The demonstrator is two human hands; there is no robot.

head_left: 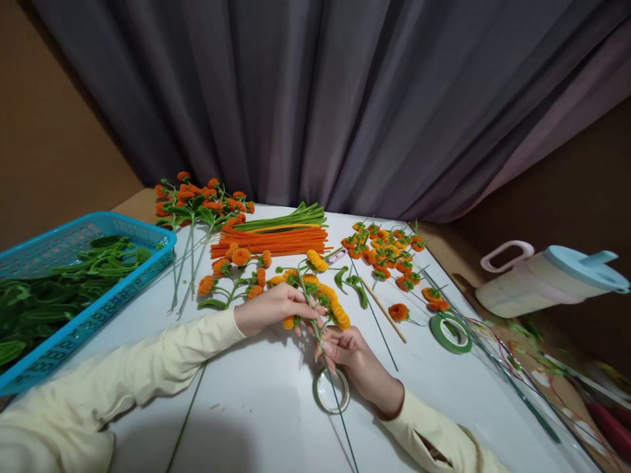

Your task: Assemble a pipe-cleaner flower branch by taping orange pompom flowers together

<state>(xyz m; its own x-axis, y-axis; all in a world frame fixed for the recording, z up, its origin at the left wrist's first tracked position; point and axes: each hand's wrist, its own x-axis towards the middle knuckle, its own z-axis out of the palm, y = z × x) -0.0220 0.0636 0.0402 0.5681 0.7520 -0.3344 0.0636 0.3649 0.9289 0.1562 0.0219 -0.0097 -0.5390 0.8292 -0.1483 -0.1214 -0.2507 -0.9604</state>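
A spray of yellow chenille flowers on a green stem is between my two hands over the white table. My left hand pinches the stem just below the blooms. Lower on it, the fingers of my right hand close round the same stem, whose long dark green wire runs down toward me. Under my right hand is a roll of green floral tape; whether it hangs or lies on the table I cannot tell. A spray of orange chenille flowers lies behind my left hand.
At left stands a blue basket of green leaves. Orange pipe cleaners and green ones lie at the back. On the right are loose flower heads, a wooden stick, another tape roll and a tumbler.
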